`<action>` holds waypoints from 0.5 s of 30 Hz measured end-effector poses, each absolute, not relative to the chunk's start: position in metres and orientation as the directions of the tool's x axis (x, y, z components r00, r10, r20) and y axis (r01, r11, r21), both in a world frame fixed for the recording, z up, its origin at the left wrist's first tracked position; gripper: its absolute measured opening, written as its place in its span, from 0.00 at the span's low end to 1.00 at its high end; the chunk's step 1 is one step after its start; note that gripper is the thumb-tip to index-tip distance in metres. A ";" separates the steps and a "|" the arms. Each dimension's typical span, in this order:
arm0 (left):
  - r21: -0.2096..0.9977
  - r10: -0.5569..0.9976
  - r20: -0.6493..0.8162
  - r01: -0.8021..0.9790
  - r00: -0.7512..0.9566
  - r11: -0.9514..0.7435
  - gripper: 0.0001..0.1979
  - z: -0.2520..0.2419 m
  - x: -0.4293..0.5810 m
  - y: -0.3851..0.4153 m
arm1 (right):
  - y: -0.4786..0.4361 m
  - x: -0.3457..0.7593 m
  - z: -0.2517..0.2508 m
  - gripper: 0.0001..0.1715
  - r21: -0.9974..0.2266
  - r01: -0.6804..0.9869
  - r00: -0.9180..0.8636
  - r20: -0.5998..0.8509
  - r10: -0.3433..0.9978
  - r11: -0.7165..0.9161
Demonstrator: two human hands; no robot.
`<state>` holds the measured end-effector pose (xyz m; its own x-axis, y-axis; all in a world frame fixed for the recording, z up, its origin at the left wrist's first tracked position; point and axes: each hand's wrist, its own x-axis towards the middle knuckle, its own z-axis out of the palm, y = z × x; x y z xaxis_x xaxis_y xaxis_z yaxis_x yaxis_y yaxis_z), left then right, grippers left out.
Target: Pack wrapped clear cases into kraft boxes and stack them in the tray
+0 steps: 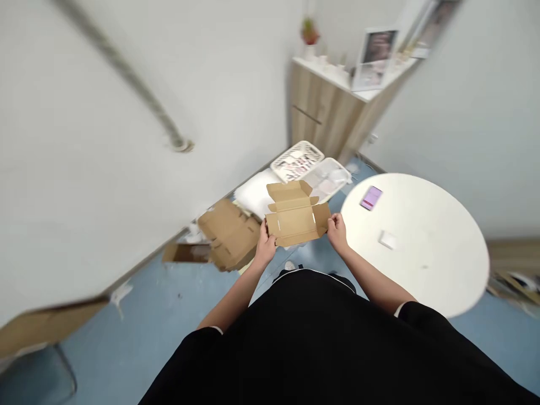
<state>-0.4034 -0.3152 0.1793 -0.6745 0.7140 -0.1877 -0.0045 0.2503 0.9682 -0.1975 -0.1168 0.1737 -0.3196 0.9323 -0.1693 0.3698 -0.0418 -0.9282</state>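
Observation:
My left hand (pixel 265 244) and my right hand (pixel 337 232) grip the near left and right sides of a brown corrugated cardboard mailer box (pixel 291 222). The box is partly folded, with its flaps standing open and its inside showing. Just left of my left hand, a pile of flat brown cardboard blanks (pixel 230 235) lies close by, partly overlapping the hand's edge in view. My right hand is nearest the rim of a round white table (pixel 422 247).
A pink phone (pixel 371 198) and a small white packet (pixel 388 239) lie on the table. Behind the box are a white bag (pixel 253 194), a white lattice basket (pixel 297 161) and a plastic tray (pixel 327 179). A wood-grain cabinet (pixel 324 107) stands in the corner, beside white walls and a blue floor (pixel 139 315).

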 end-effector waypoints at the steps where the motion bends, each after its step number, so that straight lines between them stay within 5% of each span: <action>1: 0.968 0.768 -0.205 -0.010 -0.607 0.251 0.39 0.175 -0.388 -0.298 | -0.114 -0.170 0.171 0.09 -0.927 0.362 -0.252 -0.194 0.948 -0.094; 11: 0.942 0.958 -0.277 0.175 -0.073 0.286 0.39 0.137 -0.170 -0.129 | -0.088 0.092 0.137 0.31 -0.897 0.271 0.195 -0.304 0.932 -0.350; 15: 0.908 0.953 -0.301 0.317 0.039 0.274 0.38 0.119 -0.080 -0.085 | -0.075 0.180 0.125 0.26 -0.829 0.369 0.242 -0.352 0.904 -0.421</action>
<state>-0.0801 -0.0849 0.1188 0.0393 0.9527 -0.3015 0.3167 0.2743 0.9080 0.1796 -0.0753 0.1254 0.2420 0.9043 -0.3518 0.3691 -0.4211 -0.8285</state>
